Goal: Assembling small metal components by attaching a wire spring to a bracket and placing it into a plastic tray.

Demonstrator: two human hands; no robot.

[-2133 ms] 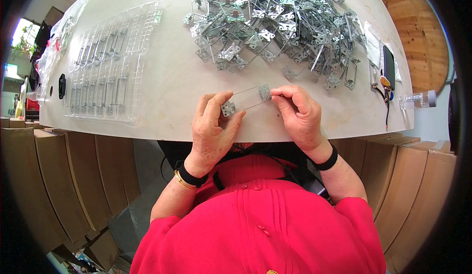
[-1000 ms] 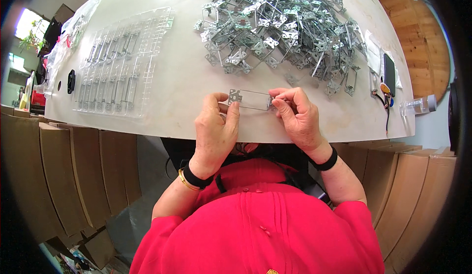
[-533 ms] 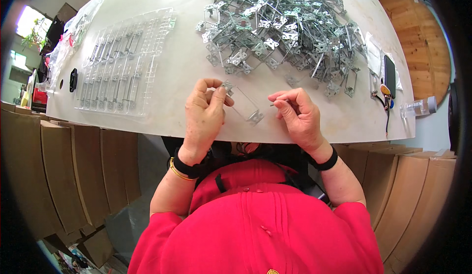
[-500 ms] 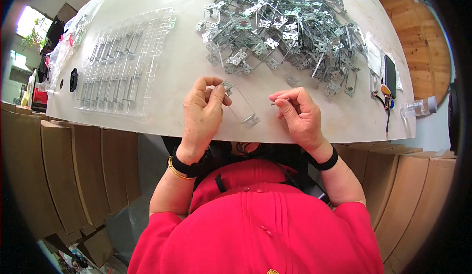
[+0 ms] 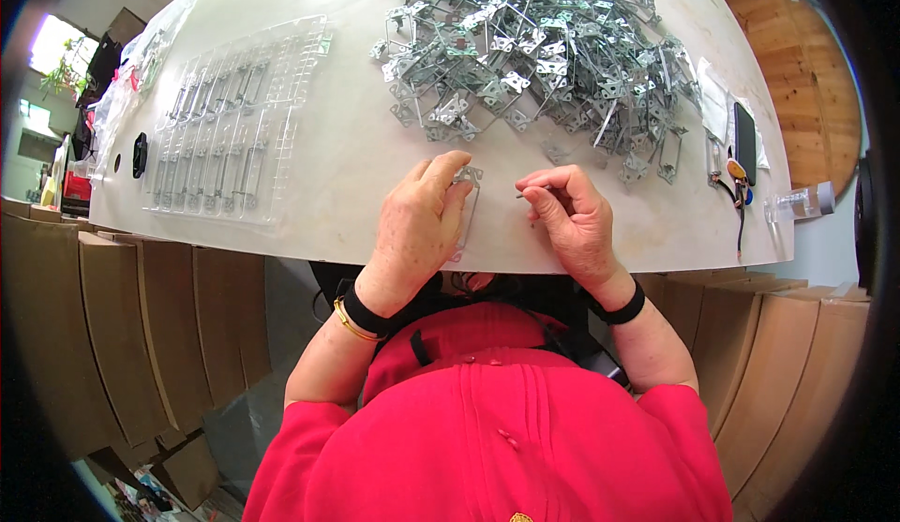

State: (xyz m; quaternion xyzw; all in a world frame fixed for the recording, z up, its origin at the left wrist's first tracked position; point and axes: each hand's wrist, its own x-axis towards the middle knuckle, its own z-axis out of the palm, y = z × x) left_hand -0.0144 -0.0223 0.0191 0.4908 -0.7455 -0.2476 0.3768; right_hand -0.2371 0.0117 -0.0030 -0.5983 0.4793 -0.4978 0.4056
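Observation:
Near the table's front edge, my left hand is closed on one end of a metal bracket, a thin rod with small flat plates at its ends. Part of that bracket is hidden behind the fingers. My right hand is pinched around a short thin metal piece; only its tip shows, so I cannot tell its kind. A gap separates it from the bracket. Beyond both hands lies a large pile of similar metal brackets. To the left, a clear plastic tray has several brackets lying in its slots.
On the right are a dark phone-like device, a cable and a clear bottle lying on its side. A small black object sits left of the tray. Cardboard boxes stand below the table on both sides.
My left hand has moved right, toward my right hand, and turned the bracket so its rod points more toward me. My right hand has hardly moved.

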